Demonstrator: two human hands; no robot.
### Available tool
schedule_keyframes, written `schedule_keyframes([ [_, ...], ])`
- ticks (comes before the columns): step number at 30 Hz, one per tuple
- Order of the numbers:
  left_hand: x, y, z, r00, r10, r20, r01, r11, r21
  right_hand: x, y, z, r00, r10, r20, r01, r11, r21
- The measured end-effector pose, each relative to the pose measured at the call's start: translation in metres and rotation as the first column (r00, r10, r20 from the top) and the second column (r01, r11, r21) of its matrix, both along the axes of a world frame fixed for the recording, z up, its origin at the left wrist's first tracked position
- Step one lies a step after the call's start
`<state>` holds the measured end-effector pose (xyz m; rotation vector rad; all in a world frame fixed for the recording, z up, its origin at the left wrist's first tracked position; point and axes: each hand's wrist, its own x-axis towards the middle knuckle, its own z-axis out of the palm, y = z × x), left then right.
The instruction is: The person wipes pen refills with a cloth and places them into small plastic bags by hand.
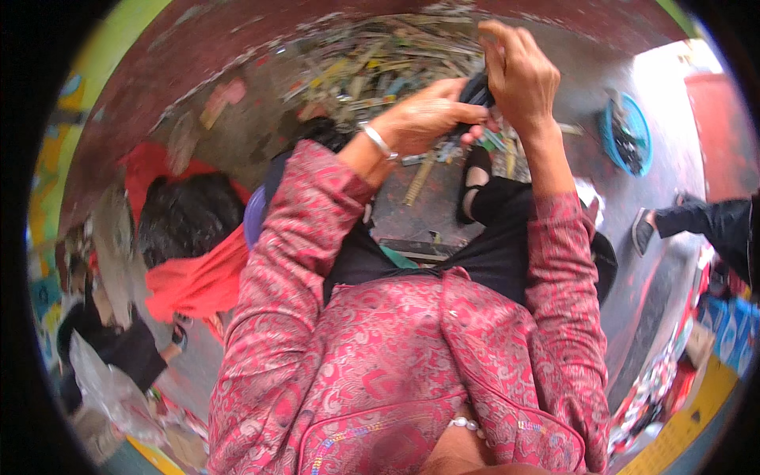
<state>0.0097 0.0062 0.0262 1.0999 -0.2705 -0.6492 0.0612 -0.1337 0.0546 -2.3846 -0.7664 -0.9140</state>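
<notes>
Reddish-brown concrete floor [198, 71] fills the upper part of the frame, curving toward the rim. At the left edge a person with dark hair [186, 214] crouches in a red garment [198, 277], and clear plastic bags [103, 388] lie at the lower left. Moving toward the middle, a heap of mixed scrap pieces [372, 67] spreads across the floor at the top centre.

Below it, the wearer's patterned pink sleeves rise from the lower edge. The left hand [423, 119], with a silver bangle [378, 141] at the wrist, sits in the upper centre, its fingers curled tightly around a small dark object [477, 91]. Just to the right, the right hand [518, 71] pinches the top of the same object, fingers bent close together; what the object is cannot be made out, since the hands cover most of it. It sits between the two hands, above the wearer's black-clad knees [499, 237].

Farther right, a blue round basin [645, 134] holding dark items stands on the floor in the upper right, and another person's foot in a dark shoe [643, 231] enters from the right edge.
</notes>
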Motion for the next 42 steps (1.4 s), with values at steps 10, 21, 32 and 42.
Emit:
schedule_keyframes([
  [10, -0.006, -0.008, 0.017, 0.971, -0.009, -0.24, 0.004, 1.0, -0.022, -0.001, -0.04, 0.028, 0.977, 0.007, -0.215, 0.146, 0.712, 0.687],
  [21, -0.008, -0.005, 0.013, 0.982, -0.008, -0.187, -0.012, 0.994, -0.107, 0.05, -0.127, -0.004, 0.899, -0.259, -0.353, 0.417, 0.753, 0.509],
  [32, -0.013, -0.016, 0.011, 0.962, -0.166, -0.215, 0.109, 0.961, -0.255, 0.018, -0.026, 0.013, 0.619, 0.558, -0.552, 0.005, 0.7, 0.714],
  [42, -0.007, -0.005, 0.015, 0.938, -0.051, -0.343, -0.11, 0.893, -0.436, 0.02, -0.094, 0.011, 0.403, 0.466, -0.787, 0.503, 0.606, 0.616],
])
